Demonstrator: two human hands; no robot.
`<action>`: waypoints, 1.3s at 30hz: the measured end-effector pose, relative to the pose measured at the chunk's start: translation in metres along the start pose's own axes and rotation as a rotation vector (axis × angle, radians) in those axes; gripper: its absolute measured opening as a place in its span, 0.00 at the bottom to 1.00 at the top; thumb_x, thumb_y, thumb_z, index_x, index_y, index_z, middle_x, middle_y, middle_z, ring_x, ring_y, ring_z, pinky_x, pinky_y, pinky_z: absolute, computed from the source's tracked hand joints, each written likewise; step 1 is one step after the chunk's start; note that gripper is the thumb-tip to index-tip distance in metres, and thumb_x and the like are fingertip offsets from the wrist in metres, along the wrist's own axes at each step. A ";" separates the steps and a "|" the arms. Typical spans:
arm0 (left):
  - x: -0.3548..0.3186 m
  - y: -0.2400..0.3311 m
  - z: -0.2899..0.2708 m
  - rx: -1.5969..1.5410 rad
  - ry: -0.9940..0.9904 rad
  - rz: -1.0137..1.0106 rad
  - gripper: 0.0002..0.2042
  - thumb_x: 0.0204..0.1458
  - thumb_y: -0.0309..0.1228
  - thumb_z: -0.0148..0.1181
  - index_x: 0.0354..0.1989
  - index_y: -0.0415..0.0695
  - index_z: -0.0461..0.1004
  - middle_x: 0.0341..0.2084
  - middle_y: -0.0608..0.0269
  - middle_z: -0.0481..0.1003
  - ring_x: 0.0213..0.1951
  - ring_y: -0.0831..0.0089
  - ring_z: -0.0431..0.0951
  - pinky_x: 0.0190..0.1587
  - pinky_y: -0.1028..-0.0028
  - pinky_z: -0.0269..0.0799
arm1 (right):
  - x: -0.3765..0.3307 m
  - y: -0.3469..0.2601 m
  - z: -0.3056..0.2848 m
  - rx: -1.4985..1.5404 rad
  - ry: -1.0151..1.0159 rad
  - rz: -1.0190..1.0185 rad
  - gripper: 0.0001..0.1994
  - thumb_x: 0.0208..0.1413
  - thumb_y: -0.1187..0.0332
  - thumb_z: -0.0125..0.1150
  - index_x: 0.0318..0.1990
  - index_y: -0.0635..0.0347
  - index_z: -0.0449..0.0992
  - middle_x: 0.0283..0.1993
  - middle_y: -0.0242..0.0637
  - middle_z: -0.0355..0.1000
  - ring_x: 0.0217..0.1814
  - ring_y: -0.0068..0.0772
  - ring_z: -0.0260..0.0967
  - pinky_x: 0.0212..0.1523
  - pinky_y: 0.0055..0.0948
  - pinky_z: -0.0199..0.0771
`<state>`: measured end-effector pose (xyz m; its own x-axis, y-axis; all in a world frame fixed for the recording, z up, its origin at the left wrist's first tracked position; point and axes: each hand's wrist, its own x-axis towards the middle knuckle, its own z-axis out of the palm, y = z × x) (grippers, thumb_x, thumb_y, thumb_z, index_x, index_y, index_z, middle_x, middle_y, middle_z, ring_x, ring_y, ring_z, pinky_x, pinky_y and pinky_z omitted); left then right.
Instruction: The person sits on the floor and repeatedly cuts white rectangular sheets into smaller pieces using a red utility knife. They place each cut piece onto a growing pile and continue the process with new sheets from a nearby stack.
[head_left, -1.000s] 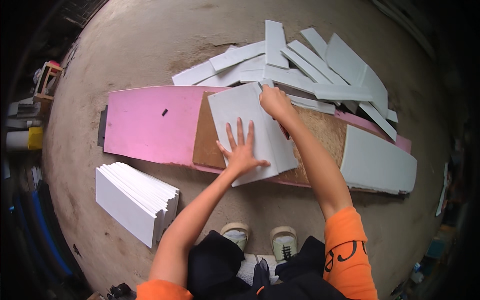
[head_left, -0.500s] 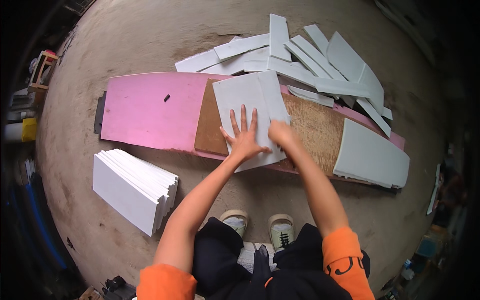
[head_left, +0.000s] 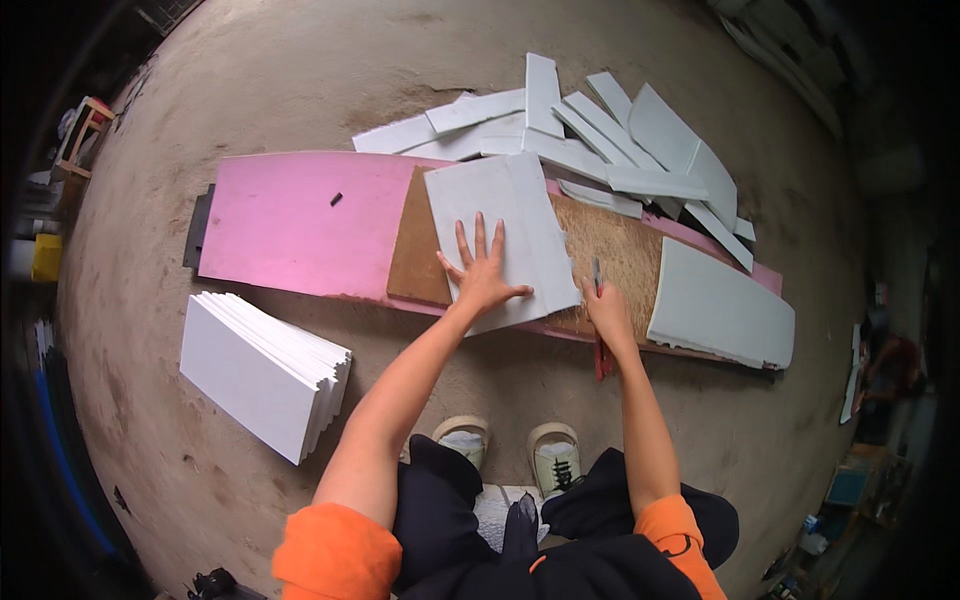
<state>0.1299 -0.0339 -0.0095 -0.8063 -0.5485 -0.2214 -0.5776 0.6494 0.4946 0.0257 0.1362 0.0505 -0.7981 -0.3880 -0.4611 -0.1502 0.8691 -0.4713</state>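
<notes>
My left hand (head_left: pixel 484 278) lies flat with fingers spread on a white foam board (head_left: pixel 525 215). That board sits at a slant across brown wooden boards on the long pink panel (head_left: pixel 300 220). My right hand (head_left: pixel 610 320) is closed around a red-handled utility knife (head_left: pixel 602 362). The knife's metal blade points away from me, just right of the foam board's ragged right edge and apart from it. Beneath the knife lies the worn brown board (head_left: pixel 605 240). Another white board (head_left: pixel 720 305) with a rounded end covers the panel's right end.
A stack of white boards (head_left: pixel 250 380) stands on the floor at the near left. White offcuts (head_left: pixel 570 155) are heaped behind the panel and partly over its far edge. A small black piece (head_left: pixel 336 199) rests on the pink surface. My shoes (head_left: pixel 555 455) are at the near side.
My right hand has moved from the foam board's right edge toward me and to the right, showing the knife. My left hand stays pressed on the board. The view has shifted slightly.
</notes>
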 end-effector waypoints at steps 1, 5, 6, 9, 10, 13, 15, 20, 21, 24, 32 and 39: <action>0.001 -0.005 0.005 -0.008 0.032 -0.005 0.59 0.18 0.62 0.65 0.64 0.56 0.40 0.65 0.61 0.27 0.63 0.53 0.18 0.49 0.30 0.20 | 0.011 -0.009 0.005 -0.003 0.084 -0.013 0.19 0.48 0.57 0.55 0.26 0.72 0.72 0.26 0.56 0.70 0.30 0.54 0.69 0.30 0.42 0.66; 0.002 0.003 0.007 -0.081 0.137 -0.031 0.53 0.23 0.63 0.62 0.61 0.51 0.47 0.65 0.63 0.31 0.64 0.55 0.20 0.50 0.31 0.19 | 0.037 -0.006 0.029 0.038 0.180 -0.194 0.19 0.36 0.62 0.67 0.24 0.73 0.70 0.23 0.53 0.69 0.28 0.50 0.70 0.30 0.39 0.67; 0.001 0.008 0.006 -0.095 0.156 -0.049 0.53 0.24 0.63 0.62 0.61 0.50 0.48 0.65 0.64 0.31 0.64 0.55 0.20 0.50 0.31 0.19 | 0.040 -0.001 0.030 0.075 0.163 -0.162 0.19 0.35 0.62 0.68 0.24 0.72 0.70 0.22 0.51 0.70 0.28 0.48 0.70 0.30 0.38 0.67; -0.004 0.018 -0.001 -0.093 0.189 -0.084 0.51 0.25 0.61 0.62 0.59 0.48 0.49 0.64 0.62 0.31 0.63 0.53 0.19 0.50 0.30 0.19 | 0.042 0.000 0.027 0.220 0.019 -0.091 0.18 0.32 0.63 0.70 0.23 0.68 0.70 0.21 0.44 0.70 0.26 0.40 0.70 0.28 0.35 0.67; -0.006 0.022 -0.005 -0.091 0.192 -0.094 0.51 0.25 0.61 0.62 0.59 0.48 0.48 0.64 0.61 0.31 0.63 0.53 0.19 0.50 0.30 0.19 | 0.041 0.000 0.025 0.210 0.043 -0.104 0.18 0.32 0.63 0.70 0.23 0.68 0.70 0.21 0.43 0.69 0.25 0.39 0.69 0.28 0.34 0.67; -0.006 0.024 -0.018 -0.069 0.204 -0.100 0.48 0.27 0.52 0.64 0.59 0.51 0.47 0.63 0.52 0.32 0.63 0.49 0.21 0.52 0.33 0.21 | 0.041 -0.008 0.016 0.190 0.112 -0.153 0.17 0.32 0.63 0.70 0.22 0.66 0.68 0.20 0.40 0.68 0.23 0.35 0.68 0.26 0.33 0.66; -0.007 0.018 -0.028 -0.067 0.196 -0.146 0.45 0.29 0.45 0.64 0.59 0.53 0.45 0.62 0.45 0.35 0.63 0.47 0.25 0.55 0.36 0.24 | 0.040 -0.019 0.001 0.206 0.116 -0.161 0.17 0.32 0.64 0.70 0.22 0.65 0.68 0.20 0.40 0.68 0.23 0.34 0.67 0.26 0.33 0.66; 0.013 -0.013 -0.051 0.099 0.233 -0.130 0.38 0.35 0.35 0.60 0.58 0.50 0.47 0.61 0.41 0.38 0.63 0.42 0.34 0.57 0.39 0.31 | 0.039 -0.063 -0.060 0.258 0.160 -0.322 0.15 0.33 0.66 0.69 0.23 0.65 0.68 0.21 0.38 0.68 0.23 0.32 0.66 0.27 0.32 0.66; 0.016 -0.021 -0.058 0.139 0.245 -0.179 0.38 0.36 0.34 0.60 0.58 0.49 0.47 0.61 0.41 0.39 0.63 0.42 0.34 0.57 0.39 0.32 | 0.029 -0.076 -0.076 0.216 0.173 -0.337 0.15 0.33 0.67 0.69 0.24 0.65 0.68 0.22 0.38 0.69 0.24 0.31 0.67 0.27 0.30 0.66; 0.035 -0.011 -0.092 0.036 0.392 -0.118 0.36 0.42 0.37 0.57 0.59 0.42 0.46 0.61 0.41 0.41 0.63 0.46 0.35 0.58 0.41 0.32 | 0.011 -0.080 -0.135 0.167 0.252 -0.449 0.15 0.33 0.67 0.68 0.25 0.65 0.69 0.22 0.38 0.68 0.24 0.30 0.65 0.28 0.29 0.66; 0.010 0.057 -0.274 -0.216 0.481 0.297 0.27 0.52 0.43 0.50 0.57 0.41 0.54 0.52 0.46 0.61 0.57 0.56 0.58 0.57 0.53 0.49 | -0.050 -0.058 -0.183 0.588 0.092 -0.680 0.13 0.40 0.72 0.66 0.25 0.59 0.64 0.22 0.25 0.60 0.25 0.18 0.56 0.28 0.21 0.59; -0.051 0.121 -0.276 -0.176 0.402 0.467 0.16 0.52 0.36 0.50 0.47 0.41 0.64 0.38 0.48 0.72 0.42 0.56 0.73 0.43 0.63 0.67 | -0.027 -0.011 -0.160 0.397 0.765 -0.751 0.13 0.53 0.69 0.49 0.39 0.66 0.54 0.31 0.47 0.60 0.28 0.46 0.62 0.34 0.39 0.63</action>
<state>0.1367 -0.0731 0.2938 -0.8373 -0.4055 0.3668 -0.1196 0.7904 0.6008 -0.0443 0.1859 0.1881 -0.7513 -0.3619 0.5518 -0.6528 0.2854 -0.7017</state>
